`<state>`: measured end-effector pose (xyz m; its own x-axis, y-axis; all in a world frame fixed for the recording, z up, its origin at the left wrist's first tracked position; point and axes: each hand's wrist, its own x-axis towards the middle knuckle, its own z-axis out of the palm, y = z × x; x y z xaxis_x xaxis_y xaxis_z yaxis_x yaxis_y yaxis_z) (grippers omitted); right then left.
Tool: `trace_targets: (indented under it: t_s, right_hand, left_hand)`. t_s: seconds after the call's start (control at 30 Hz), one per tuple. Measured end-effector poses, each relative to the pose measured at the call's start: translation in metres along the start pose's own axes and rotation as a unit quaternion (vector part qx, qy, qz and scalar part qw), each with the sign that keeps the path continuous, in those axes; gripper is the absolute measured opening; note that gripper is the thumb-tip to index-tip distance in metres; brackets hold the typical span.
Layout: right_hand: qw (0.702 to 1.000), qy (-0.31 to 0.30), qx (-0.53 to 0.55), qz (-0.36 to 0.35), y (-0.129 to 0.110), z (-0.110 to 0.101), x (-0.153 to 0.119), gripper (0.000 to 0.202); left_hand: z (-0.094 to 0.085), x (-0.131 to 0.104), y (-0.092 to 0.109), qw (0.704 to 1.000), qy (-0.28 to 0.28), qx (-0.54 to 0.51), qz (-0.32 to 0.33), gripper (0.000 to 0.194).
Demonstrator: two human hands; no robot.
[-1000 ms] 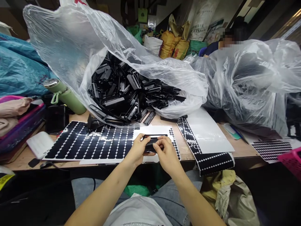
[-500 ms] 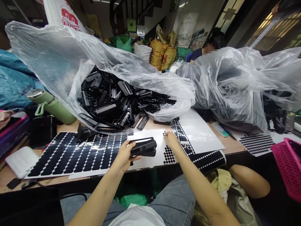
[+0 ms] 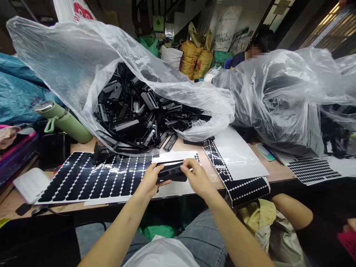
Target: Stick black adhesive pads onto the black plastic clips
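My left hand (image 3: 150, 181) grips a long black plastic part (image 3: 170, 171) with a textured face and a thin raised bar along its top, holding it over the table's front edge. Against the right end of that part, my right hand (image 3: 196, 174) has its thumb and fingers pinched together; anything between them is too small or hidden to see. Beneath both hands lies a white backing sheet (image 3: 178, 190) with small black round dots (image 3: 197, 158), mostly covered by my right hand. To the left spreads a sheet of larger black stickers (image 3: 91, 178) in rows.
A clear plastic bag (image 3: 133, 70) full of black plastic parts (image 3: 144, 115) stands behind the sheets. Another plastic bag (image 3: 280, 96) is at right, near a white sheet (image 3: 239, 155). A green bottle (image 3: 65, 122) leans at left. A person (image 3: 239, 59) sits at the back.
My right hand has moved left from the dotted sheet to the right end of the black part. The left hand keeps its hold. The pink basket at right has mostly left the view.
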<state>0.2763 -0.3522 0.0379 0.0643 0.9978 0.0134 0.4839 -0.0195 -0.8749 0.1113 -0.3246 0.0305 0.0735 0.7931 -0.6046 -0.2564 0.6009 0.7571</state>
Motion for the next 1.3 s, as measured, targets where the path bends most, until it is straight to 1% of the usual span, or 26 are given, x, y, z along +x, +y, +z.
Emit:
trace_targets:
  t_s: [0.07, 0.17, 0.27, 0.5, 0.67, 0.73, 0.8, 0.87, 0.9, 0.93, 0.97, 1.0, 1.03, 1.07, 1.1, 1.13, 1.17, 1.2, 1.23, 1.27, 1.3]
  right_hand:
    - [1.000, 0.005, 0.015, -0.017, -0.011, 0.011, -0.009, 0.011]
    - [0.999, 0.031, 0.006, -0.009, -0.014, 0.021, -0.012, 0.010]
    - [0.999, 0.042, 0.006, -0.004, -0.011, 0.023, -0.012, 0.011]
    - [0.999, 0.041, 0.003, 0.006, -0.009, 0.024, -0.015, 0.010]
    - [0.998, 0.062, -0.007, -0.023, -0.008, 0.030, -0.019, 0.010]
    - [0.996, 0.080, -0.021, -0.035, -0.009, 0.031, -0.020, 0.009]
    - [0.990, 0.132, -0.039, -0.038, -0.007, 0.029, -0.019, 0.008]
    - [0.982, 0.186, -0.026, -0.011, -0.002, 0.024, -0.015, 0.024]
    - [0.981, 0.191, 0.003, 0.022, 0.001, 0.020, -0.012, 0.032]
    - [0.982, 0.172, 0.048, 0.068, 0.004, 0.015, -0.009, 0.038]
    - [0.978, 0.130, 0.106, 0.122, 0.006, 0.011, -0.006, 0.041]
    - [0.967, 0.074, 0.169, 0.175, 0.008, 0.006, -0.004, 0.044]
    - [0.948, 0.012, 0.232, 0.217, 0.008, 0.002, -0.001, 0.047]
    - [0.924, -0.047, 0.287, 0.246, 0.008, 0.000, 0.001, 0.050]
    - [0.902, -0.096, 0.331, 0.260, 0.006, -0.002, 0.002, 0.052]
    - [0.885, -0.128, 0.364, 0.261, 0.005, -0.001, 0.003, 0.053]
    - [0.877, -0.142, 0.384, 0.251, 0.003, 0.000, 0.003, 0.051]
    - [0.877, -0.137, 0.395, 0.235, 0.002, 0.003, 0.003, 0.048]
    - [0.883, -0.119, 0.401, 0.213, 0.001, 0.007, 0.004, 0.043]
    - [0.890, -0.091, 0.404, 0.189, 0.001, 0.012, 0.004, 0.039]
    - [0.895, -0.062, 0.409, 0.165, 0.001, 0.016, 0.003, 0.035]
  left_hand:
    - [0.003, -0.002, -0.001, 1.000, -0.003, 0.000, 0.007, 0.014]
    - [0.006, -0.005, -0.003, 1.000, -0.003, 0.002, 0.021, 0.017]
    - [0.007, -0.008, -0.003, 1.000, -0.004, 0.005, 0.028, 0.018]
    - [0.009, -0.010, -0.006, 1.000, -0.002, 0.003, 0.028, 0.020]
    - [0.007, -0.010, -0.009, 0.999, -0.011, 0.001, 0.035, 0.021]
    - [0.007, -0.011, -0.009, 0.999, -0.011, -0.002, 0.034, 0.021]
    - [0.006, -0.011, -0.008, 0.999, -0.008, -0.006, 0.036, 0.021]
    - [0.004, -0.011, -0.007, 0.999, -0.011, -0.006, 0.045, 0.021]
    - [0.002, -0.011, -0.007, 0.998, -0.018, -0.002, 0.058, 0.022]
    - [-0.001, -0.011, -0.006, 0.996, -0.027, 0.010, 0.081, 0.023]
    - [-0.004, -0.011, -0.007, 0.992, -0.033, 0.030, 0.119, 0.023]
    - [-0.008, -0.011, -0.008, 0.982, -0.036, 0.066, 0.173, 0.023]
    - [-0.012, -0.011, -0.010, 0.962, -0.037, 0.118, 0.243, 0.021]
    - [-0.017, -0.011, -0.012, 0.928, -0.041, 0.181, 0.322, 0.019]
    - [-0.022, -0.012, -0.015, 0.881, -0.051, 0.250, 0.399, 0.016]
    - [-0.026, -0.013, -0.018, 0.824, -0.069, 0.314, 0.467, 0.016]
    - [-0.030, -0.013, -0.020, 0.766, -0.091, 0.365, 0.521, 0.019]
    - [-0.033, -0.014, -0.022, 0.717, -0.112, 0.399, 0.560, 0.024]
    - [-0.035, -0.014, -0.024, 0.685, -0.122, 0.417, 0.585, 0.028]
    - [-0.036, -0.015, -0.026, 0.667, -0.122, 0.425, 0.600, 0.030]
    - [-0.037, -0.015, -0.027, 0.659, -0.115, 0.427, 0.608, 0.030]
